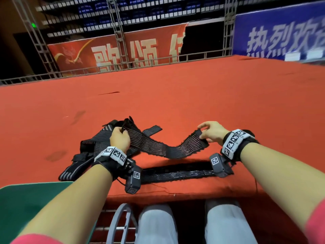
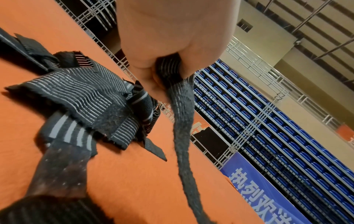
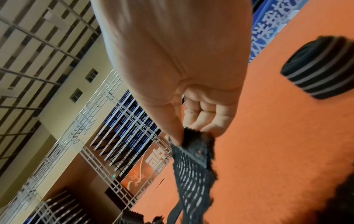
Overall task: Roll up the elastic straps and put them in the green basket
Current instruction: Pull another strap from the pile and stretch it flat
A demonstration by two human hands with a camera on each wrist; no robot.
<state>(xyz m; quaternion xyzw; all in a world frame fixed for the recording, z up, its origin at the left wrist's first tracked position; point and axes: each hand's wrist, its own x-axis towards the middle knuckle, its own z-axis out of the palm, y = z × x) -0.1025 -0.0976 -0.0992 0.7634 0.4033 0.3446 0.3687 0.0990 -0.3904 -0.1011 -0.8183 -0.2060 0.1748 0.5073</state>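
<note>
- Left hand (image 1: 120, 138) was closed in a fist round one end of the held strap (image 1: 158, 145).
- Right hand (image 1: 212, 132) was pinched, thumb against fingers, on the other end.
- Strap was held sagging above the red table (image 1: 193, 95).
- More straps (image 1: 88, 147) were heaped beside the left hand; one was laid flat (image 1: 175, 173) near the table edge.

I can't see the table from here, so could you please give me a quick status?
Both hands, left and right, hold one strap aloft, unrolled. Loose straps piled left; another flat near edge. Nothing blocking.
</note>
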